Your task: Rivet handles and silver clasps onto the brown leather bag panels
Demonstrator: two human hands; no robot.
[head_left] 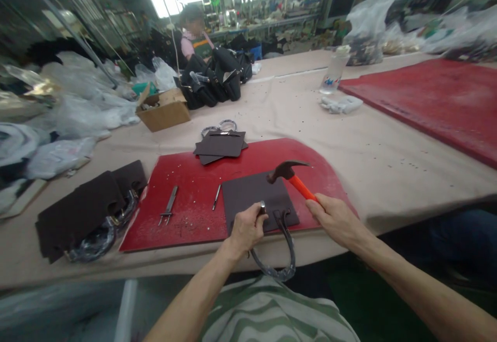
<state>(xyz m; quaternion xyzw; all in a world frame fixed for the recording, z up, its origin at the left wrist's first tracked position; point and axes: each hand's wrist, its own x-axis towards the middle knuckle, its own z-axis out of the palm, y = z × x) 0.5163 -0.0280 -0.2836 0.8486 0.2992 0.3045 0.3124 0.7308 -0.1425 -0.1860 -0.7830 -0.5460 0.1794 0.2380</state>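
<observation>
The left hand (247, 228) is curled tight around a small metal punch (263, 207), which stands up on a dark leather piece (254, 194); the right hand (334, 217) is closed on the orange handle of a hammer (292, 174), whose dark head is up in the air above the leather, apart from the punch; a dark strap (285, 259) loops from the leather over the edge of the counter (373, 145); the leather lies on a red mat (186, 202); on the mat, left of the leather, lie a thin tool (216, 197) and a pair of tweezers (169, 206); at the far edge of the mat sits a stack of dark pieces (221, 145); left of the mat lie more dark pieces with straps (85, 210); farther back are a cardboard box (165, 109), black bags (217, 77) and a plastic bottle (334, 70); a person (192, 31) sits behind the bags.
</observation>
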